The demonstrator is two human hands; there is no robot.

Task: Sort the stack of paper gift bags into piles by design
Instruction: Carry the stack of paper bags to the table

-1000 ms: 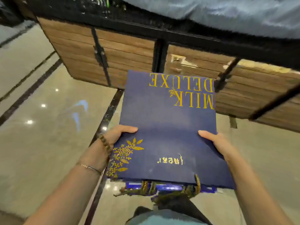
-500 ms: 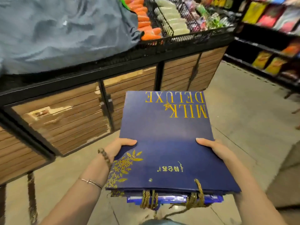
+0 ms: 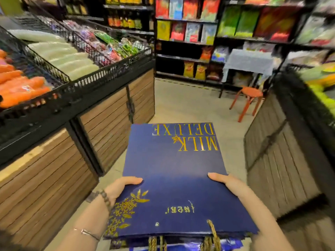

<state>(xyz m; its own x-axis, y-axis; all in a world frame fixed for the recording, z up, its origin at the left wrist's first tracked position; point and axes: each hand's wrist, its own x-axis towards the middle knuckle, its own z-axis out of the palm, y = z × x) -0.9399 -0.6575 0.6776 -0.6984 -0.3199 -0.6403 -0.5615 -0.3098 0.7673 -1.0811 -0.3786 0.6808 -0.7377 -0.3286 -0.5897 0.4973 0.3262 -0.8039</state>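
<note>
I carry a flat stack of paper gift bags (image 3: 172, 178) in front of me, level at waist height. The top bag is dark blue with gold "MILK DELUXE" lettering, upside down to me, and a gold flower sprig at its near left corner. Gold rope handles and brighter blue bags stick out under its near edge. My left hand (image 3: 119, 188) grips the stack's left edge, thumb on top. On the right edge my right hand (image 3: 228, 183) holds it the same way. The fingers underneath are hidden.
A wood-panelled produce stand (image 3: 108, 113) with carrots (image 3: 16, 84) and pale vegetables runs along my left. Another slatted stand (image 3: 275, 160) is close on my right. Ahead, an aisle of beige floor leads to an orange stool (image 3: 248, 100) and shelves of packaged goods (image 3: 190, 33).
The view has swung up and to the right, from the floor and stand base to the aisle and shelves. Both hands keep the same hold on the stack.
</note>
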